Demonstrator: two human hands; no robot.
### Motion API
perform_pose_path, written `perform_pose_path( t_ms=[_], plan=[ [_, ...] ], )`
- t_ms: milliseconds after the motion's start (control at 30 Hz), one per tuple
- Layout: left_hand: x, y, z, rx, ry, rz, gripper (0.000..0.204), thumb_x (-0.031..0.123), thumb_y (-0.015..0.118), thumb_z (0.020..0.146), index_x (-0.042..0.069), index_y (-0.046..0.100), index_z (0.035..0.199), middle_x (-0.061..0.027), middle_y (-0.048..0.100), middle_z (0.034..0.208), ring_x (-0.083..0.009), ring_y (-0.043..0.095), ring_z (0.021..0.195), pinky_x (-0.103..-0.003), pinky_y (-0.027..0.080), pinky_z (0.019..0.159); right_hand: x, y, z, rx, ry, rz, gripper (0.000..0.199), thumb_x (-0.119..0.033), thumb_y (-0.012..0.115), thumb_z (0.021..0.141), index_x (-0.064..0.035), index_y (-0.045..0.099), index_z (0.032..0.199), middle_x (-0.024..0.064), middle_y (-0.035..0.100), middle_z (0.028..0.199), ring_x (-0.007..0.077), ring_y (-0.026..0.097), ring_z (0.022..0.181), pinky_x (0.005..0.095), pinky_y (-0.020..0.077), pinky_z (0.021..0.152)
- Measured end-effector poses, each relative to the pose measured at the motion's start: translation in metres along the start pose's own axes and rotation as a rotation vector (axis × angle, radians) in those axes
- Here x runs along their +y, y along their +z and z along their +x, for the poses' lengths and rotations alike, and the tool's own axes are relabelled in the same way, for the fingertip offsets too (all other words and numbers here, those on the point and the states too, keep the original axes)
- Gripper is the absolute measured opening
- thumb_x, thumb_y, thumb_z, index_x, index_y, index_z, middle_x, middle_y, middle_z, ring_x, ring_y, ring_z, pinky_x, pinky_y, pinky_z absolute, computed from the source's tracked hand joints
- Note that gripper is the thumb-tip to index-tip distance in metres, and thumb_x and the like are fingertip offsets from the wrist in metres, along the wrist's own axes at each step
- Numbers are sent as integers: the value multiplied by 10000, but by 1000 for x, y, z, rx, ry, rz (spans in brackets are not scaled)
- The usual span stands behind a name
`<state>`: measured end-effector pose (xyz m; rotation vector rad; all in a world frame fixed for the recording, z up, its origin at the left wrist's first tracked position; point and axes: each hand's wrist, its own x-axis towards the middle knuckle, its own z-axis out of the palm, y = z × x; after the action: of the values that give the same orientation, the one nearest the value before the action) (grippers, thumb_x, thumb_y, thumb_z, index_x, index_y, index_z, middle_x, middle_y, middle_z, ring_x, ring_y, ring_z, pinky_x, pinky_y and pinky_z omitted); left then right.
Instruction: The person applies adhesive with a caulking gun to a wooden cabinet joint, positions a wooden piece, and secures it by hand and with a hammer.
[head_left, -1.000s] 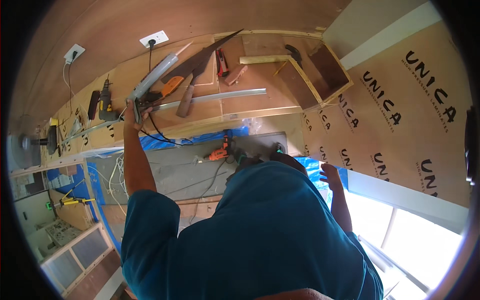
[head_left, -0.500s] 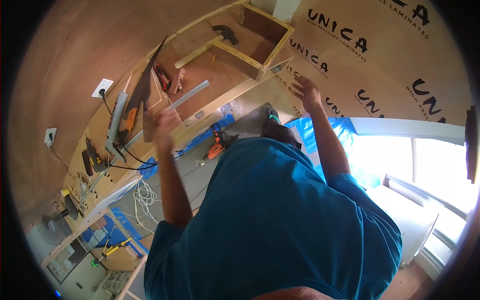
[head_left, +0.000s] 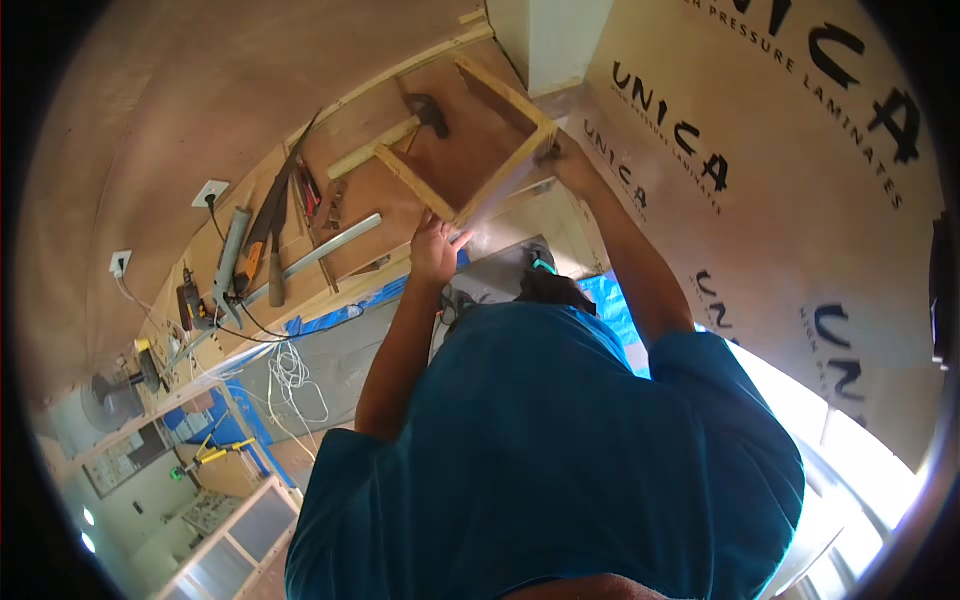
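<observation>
An open, box-like wooden frame (head_left: 500,187) stands on the brown bench top (head_left: 375,225), tilted in view. My left hand (head_left: 435,250) is at its near left corner, fingertips against the wood and thumb held out to the side. Around the right corner, my right hand (head_left: 572,165) closes on the frame, its fingertips partly hidden. Just left of the frame lies a hammer (head_left: 375,145) with a pale handle and dark head. A metal straight strip (head_left: 332,246) is on the bench to the left of my left hand.
Left along the bench are a handsaw (head_left: 262,235), a caulking gun (head_left: 232,262) and a drill (head_left: 190,300). White cord (head_left: 290,375) lies coiled on the grey floor. A printed brown panel (head_left: 700,200) rises close on the right.
Both hands have reached forward and come onto the wooden frame, the left from near the metal strip. The frame has shifted left, away from the printed panel. My view has turned too.
</observation>
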<state>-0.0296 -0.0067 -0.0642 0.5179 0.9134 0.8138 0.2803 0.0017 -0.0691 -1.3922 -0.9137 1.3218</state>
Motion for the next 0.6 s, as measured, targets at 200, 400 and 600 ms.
perform_pose_path(
  t_ms=[200,400,600],
  plan=[
    [27,-6,-15,-272,103,-261,617,511,446,1020,128,416,1503,-119,459,1530,-318,452,1384,-542,377,1133,-132,35,-81,-32,-721,-612,689,11,695,764,-124,561,1426,102,476,1526,320,488,1269,441,391,1112],
    [47,43,-33,-289,67,-671,649,522,392,1037,104,367,1533,-171,386,1572,-394,387,1424,-599,312,1184,-192,51,-123,-158,-979,-582,462,-29,723,789,-75,694,1248,89,551,1471,315,491,1242,421,364,1046],
    [34,51,-27,-374,303,-4,644,489,470,1021,68,409,1506,-159,474,1510,-359,479,1362,-535,399,1145,-202,68,-157,169,-642,103,331,-63,752,877,-8,673,1194,110,660,1219,218,546,1141,362,453,977]
  ],
)
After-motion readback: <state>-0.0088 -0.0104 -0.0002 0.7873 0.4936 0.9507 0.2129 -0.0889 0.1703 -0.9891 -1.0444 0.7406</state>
